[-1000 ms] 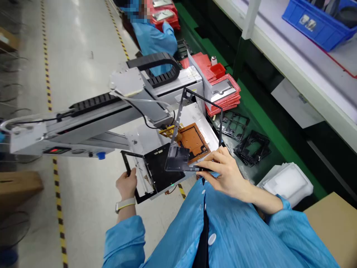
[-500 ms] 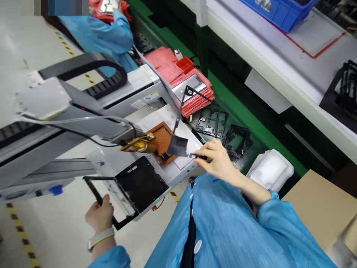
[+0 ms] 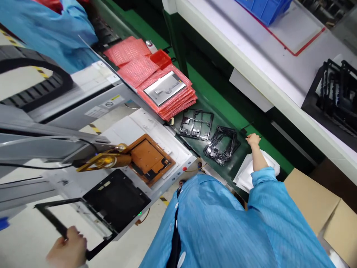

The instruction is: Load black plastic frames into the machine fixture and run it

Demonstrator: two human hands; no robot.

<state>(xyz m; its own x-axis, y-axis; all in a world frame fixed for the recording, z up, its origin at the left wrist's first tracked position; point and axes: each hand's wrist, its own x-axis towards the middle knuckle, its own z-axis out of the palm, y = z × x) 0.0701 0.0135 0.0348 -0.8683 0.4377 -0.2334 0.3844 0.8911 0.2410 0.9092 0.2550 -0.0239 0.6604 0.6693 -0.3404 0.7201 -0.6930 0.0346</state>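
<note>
My left hand [image 3: 69, 245] is closed on the black hinged frame [image 3: 52, 219] of a fixture, raised beside its flat black plate [image 3: 118, 201]. My right hand [image 3: 253, 139] is stretched out to the right, beyond a stack of white translucent trays [image 3: 242, 173]. Its fingers are closed, and a thin dark piece [image 3: 244, 130] shows at their tips, too small and blurred to name. Left of that hand, a pile of thin black frames [image 3: 223, 145] and a flatter group of black frames [image 3: 196, 124] lie on the green bench.
An orange-brown fixture [image 3: 150, 160] sits beside the black plate, with a brass-coloured machine head [image 3: 108, 160] over its left side. Red bubble-wrap sheets [image 3: 134, 70] carry a silver panel [image 3: 164, 88]. A co-worker's blue sleeve [image 3: 69, 33] is at upper left; a cardboard box [image 3: 309, 201] stands right.
My right hand has moved right, away from the fixtures; the large thin black frame it held no longer shows there. The view has shifted. My left hand still grips the hinged frame.
</note>
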